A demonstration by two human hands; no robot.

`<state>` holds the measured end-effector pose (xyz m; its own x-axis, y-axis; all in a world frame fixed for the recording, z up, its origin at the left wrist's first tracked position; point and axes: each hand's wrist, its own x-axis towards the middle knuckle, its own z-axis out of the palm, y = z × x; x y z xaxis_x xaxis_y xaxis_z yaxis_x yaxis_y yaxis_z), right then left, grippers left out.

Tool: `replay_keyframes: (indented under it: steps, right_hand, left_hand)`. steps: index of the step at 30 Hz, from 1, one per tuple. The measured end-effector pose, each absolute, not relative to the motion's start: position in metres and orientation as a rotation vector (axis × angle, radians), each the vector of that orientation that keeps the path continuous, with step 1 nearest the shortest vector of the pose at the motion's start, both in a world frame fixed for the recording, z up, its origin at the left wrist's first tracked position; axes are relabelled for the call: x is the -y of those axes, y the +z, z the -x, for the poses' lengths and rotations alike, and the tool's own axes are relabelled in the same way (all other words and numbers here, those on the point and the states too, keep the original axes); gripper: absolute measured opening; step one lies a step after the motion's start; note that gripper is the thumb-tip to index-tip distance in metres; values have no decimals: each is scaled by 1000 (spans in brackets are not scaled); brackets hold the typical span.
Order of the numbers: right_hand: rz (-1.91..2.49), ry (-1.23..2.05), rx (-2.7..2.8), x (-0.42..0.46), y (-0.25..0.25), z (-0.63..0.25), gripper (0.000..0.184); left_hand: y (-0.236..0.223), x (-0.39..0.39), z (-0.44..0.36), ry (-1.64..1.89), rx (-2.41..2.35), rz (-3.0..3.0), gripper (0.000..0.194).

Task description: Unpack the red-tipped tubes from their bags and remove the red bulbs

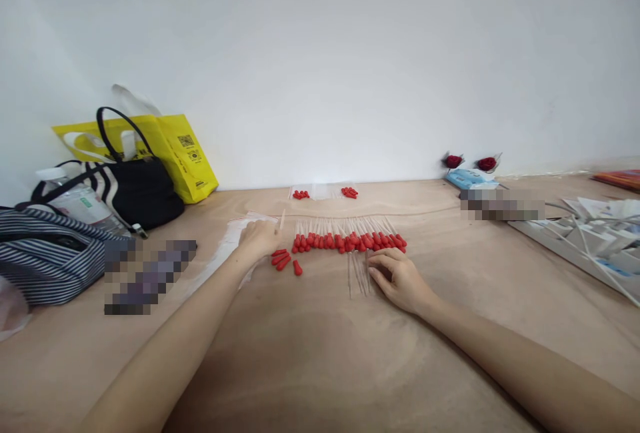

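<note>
A row of several clear glass droppers with red rubber bulbs [350,239] lies across the middle of the brown table [320,353]. My left hand [257,239] is closed around one thin glass tube [282,219] that points up, just left of the row. A few loose red bulbs [284,261] lie beside that hand. My right hand [400,279] rests on the table with fingers curled, touching several bare glass tubes [357,276] below the row.
Two small clear bags of red bulbs [325,193] lie near the wall. A black bag [140,193], a yellow bag [185,153] and a striped bag [45,253] stand at the left. White cables and boxes [590,233] lie at the right.
</note>
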<state>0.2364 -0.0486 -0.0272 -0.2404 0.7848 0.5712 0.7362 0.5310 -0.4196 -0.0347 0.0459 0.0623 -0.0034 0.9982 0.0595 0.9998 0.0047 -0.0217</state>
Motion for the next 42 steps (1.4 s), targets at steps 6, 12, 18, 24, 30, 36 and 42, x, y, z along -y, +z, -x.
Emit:
replay_keyframes:
  steps: [6,12,18,24,30,36,42]
  right_hand:
    - [1213,-6,1895,47,-28,-238,23]
    - [1127,-157,1992,51,-19,-237,48]
    - [1018,-319,2275,56,-13,-225,34]
    - [915,-366,2240,52,-15,-216,24]
    - [831,-394,2209,53,-18,-216,26]
    - [913,-311,2272,50,-22,-215,25]
    - [922,-199,2351,49,-23,-216,26]
  left_hand:
    - [53,7,24,-262,1776,2386,23]
    - [5,30,6,-455,1001,2541,26]
    - [-6,28,-5,-693,648,2489,23]
    - [-3,32,-11,-817,589,2534,22]
    - [-5,31,-14,-872,757,2673,25]
    - [-8,26,-13,-765,904,2979,29]
    - [-3,28,-13,-754,984,3121,30]
